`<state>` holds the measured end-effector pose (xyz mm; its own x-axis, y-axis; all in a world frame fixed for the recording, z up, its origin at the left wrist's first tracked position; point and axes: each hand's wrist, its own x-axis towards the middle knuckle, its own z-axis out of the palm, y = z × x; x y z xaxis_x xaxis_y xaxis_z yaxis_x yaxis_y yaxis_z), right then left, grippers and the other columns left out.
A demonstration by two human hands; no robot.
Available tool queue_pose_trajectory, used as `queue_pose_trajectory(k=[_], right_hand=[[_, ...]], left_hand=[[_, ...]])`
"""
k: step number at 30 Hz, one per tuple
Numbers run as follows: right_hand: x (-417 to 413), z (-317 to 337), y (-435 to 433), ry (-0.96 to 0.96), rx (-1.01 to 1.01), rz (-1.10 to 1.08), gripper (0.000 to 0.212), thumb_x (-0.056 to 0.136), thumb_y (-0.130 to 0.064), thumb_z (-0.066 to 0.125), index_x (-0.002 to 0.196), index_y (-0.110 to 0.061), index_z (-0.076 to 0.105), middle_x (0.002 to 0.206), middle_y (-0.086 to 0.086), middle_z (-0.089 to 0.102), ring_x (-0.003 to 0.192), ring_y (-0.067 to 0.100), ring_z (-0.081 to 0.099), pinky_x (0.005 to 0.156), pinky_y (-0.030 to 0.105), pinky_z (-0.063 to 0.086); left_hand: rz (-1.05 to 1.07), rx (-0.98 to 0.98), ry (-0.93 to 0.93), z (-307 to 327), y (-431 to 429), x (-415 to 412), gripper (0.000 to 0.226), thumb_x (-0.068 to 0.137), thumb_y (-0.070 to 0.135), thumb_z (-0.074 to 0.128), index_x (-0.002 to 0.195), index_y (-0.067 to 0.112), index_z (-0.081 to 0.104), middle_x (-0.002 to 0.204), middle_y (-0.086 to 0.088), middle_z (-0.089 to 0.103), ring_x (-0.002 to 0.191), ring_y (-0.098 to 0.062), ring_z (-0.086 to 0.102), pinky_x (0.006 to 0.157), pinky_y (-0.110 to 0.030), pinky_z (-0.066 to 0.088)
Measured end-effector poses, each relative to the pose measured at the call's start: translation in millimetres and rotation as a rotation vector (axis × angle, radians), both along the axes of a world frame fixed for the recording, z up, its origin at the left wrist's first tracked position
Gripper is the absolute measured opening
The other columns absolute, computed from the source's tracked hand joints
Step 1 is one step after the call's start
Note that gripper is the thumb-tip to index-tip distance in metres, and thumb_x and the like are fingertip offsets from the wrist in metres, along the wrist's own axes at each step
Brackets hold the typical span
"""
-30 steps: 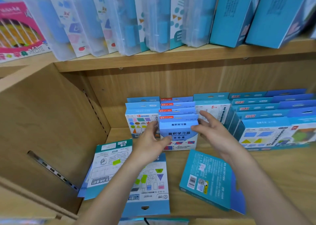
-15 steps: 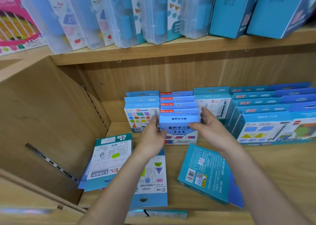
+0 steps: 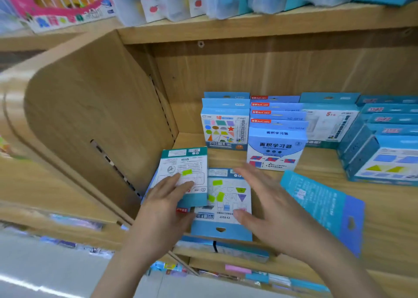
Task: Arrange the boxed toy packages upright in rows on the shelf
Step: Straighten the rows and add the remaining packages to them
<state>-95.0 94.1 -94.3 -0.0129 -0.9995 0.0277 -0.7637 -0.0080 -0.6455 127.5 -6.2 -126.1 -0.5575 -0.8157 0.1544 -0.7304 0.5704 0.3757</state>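
Several rows of blue toy boxes stand upright at the back of the wooden shelf [image 3: 384, 218]; the front box of the middle row [image 3: 274, 148] is blue and white. Three boxes lie flat in front: a teal-edged one [image 3: 187, 162] at the left, a light blue one [image 3: 226, 198] in the middle, a teal one [image 3: 321, 205] at the right. My left hand [image 3: 167, 198] rests flat on the teal-edged box, fingers apart. My right hand [image 3: 264, 202] hovers with fingers spread over the right side of the light blue box, holding nothing.
The shelf's curved wooden side panel [image 3: 90, 125] stands close on the left. An upper shelf board [image 3: 248, 28] carries clear cases and a pink package [image 3: 65, 6]. More packages [image 3: 226, 250] stick out under the shelf's front edge.
Both hands have let go of the front box of the middle row and come down towards me onto the flat boxes. The view has swung left and down.
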Motion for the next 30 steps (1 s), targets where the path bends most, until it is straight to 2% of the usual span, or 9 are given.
queue_pose_trajectory(k=[4, 8, 12, 14, 16, 18, 21, 24, 30], right_hand=[[13.9, -18.6, -0.5, 0.231, 0.181, 0.206, 0.082, 0.088, -0.056, 0.051, 0.146, -0.046, -0.006, 0.151, -0.022, -0.023, 0.137, -0.001, -0.026, 0.117, 0.029, -0.007], [25.6, -30.9, -3.6, 0.404, 0.233, 0.248, 0.076, 0.094, -0.048, 0.046, 0.149, -0.037, -0.006, 0.156, -0.006, -0.026, 0.143, 0.014, -0.026, 0.119, 0.039, -0.007], [26.6, -37.5, -3.5, 0.435, 0.194, 0.229, 0.072, 0.095, -0.048, 0.042, 0.150, -0.035, -0.003, 0.148, -0.013, -0.032, 0.143, 0.013, -0.023, 0.115, 0.033, -0.009], [22.7, -36.7, -3.3, 0.388, 0.229, 0.238, 0.078, 0.090, -0.060, 0.040, 0.149, -0.038, -0.004, 0.143, -0.019, -0.032, 0.140, 0.004, -0.024, 0.119, 0.032, -0.008], [18.8, -30.2, -4.2, 0.238, 0.252, 0.189, 0.085, 0.082, -0.068, 0.045, 0.148, -0.042, -0.002, 0.145, -0.027, -0.021, 0.140, -0.003, -0.016, 0.119, 0.027, -0.001], [16.1, -18.3, -6.5, 0.034, 0.212, 0.077, 0.087, 0.076, -0.069, 0.051, 0.144, -0.050, 0.000, 0.145, -0.033, -0.005, 0.141, -0.005, 0.004, 0.116, 0.022, 0.010], [13.0, -4.4, -15.4, -0.333, 0.049, -0.058, 0.086, 0.067, -0.069, 0.062, 0.137, -0.062, 0.012, 0.144, -0.033, 0.022, 0.129, -0.009, 0.031, 0.108, 0.024, 0.027], [11.2, 5.6, -25.4, -0.703, -0.041, -0.018, 0.095, 0.061, -0.065, 0.074, 0.141, -0.051, 0.024, 0.139, -0.018, 0.048, 0.124, 0.000, 0.049, 0.103, 0.033, 0.042], [18.4, 16.6, -27.2, -0.903, -0.085, -0.076, 0.086, 0.067, -0.016, 0.071, 0.141, -0.040, 0.032, 0.104, -0.006, 0.073, 0.094, 0.013, 0.070, 0.072, 0.025, 0.057]], left_hand=[[-0.033, -0.151, -0.010, -14.2, -8.5, 6.4, 0.055, 0.071, 0.010, 0.077, 0.123, 0.018, 0.059, 0.132, -0.013, 0.055, 0.117, -0.034, 0.055, 0.093, -0.049, 0.049], [-0.041, -0.286, -0.021, -17.3, -12.6, 8.6, 0.048, 0.076, 0.006, 0.059, 0.124, 0.014, 0.061, 0.128, -0.008, 0.060, 0.118, -0.030, 0.057, 0.086, -0.046, 0.055], [0.045, -0.288, 0.263, -2.2, -12.9, 15.5, 0.046, 0.081, 0.002, 0.039, 0.120, 0.011, 0.064, 0.123, 0.000, 0.062, 0.116, -0.017, 0.056, 0.098, -0.028, 0.044], [0.135, -0.205, 0.432, 12.3, -7.3, 17.3, 0.041, 0.086, 0.005, 0.041, 0.118, 0.017, 0.065, 0.115, 0.012, 0.064, 0.104, -0.003, 0.059, 0.087, -0.018, 0.047], [0.224, -0.142, 0.554, 26.1, 2.0, 17.1, 0.024, 0.094, 0.022, 0.043, 0.105, 0.028, 0.064, 0.088, 0.024, 0.066, 0.082, 0.002, 0.060, 0.062, -0.010, 0.046], [0.293, -0.054, 0.708, 38.0, 10.3, 15.2, 0.016, 0.096, 0.033, 0.045, 0.088, 0.031, 0.059, 0.079, 0.013, 0.064, 0.069, -0.003, 0.058, 0.051, -0.017, 0.043], [0.379, 0.245, 0.990, 55.7, 19.5, 11.4, 0.019, 0.094, 0.030, 0.044, 0.089, 0.024, 0.061, 0.081, 0.007, 0.071, 0.071, -0.008, 0.067, 0.048, -0.025, 0.051], [0.371, 0.484, 1.017, 65.5, 25.0, 9.6, 0.025, 0.094, 0.032, 0.043, 0.095, 0.017, 0.063, 0.083, 0.000, 0.074, 0.072, -0.015, 0.070, 0.050, -0.026, 0.054], [0.318, 0.576, 0.963, 69.3, 28.7, 10.3, 0.031, 0.090, 0.036, 0.047, 0.098, 0.009, 0.062, 0.086, -0.007, 0.073, 0.076, -0.022, 0.071, 0.052, -0.033, 0.056]])
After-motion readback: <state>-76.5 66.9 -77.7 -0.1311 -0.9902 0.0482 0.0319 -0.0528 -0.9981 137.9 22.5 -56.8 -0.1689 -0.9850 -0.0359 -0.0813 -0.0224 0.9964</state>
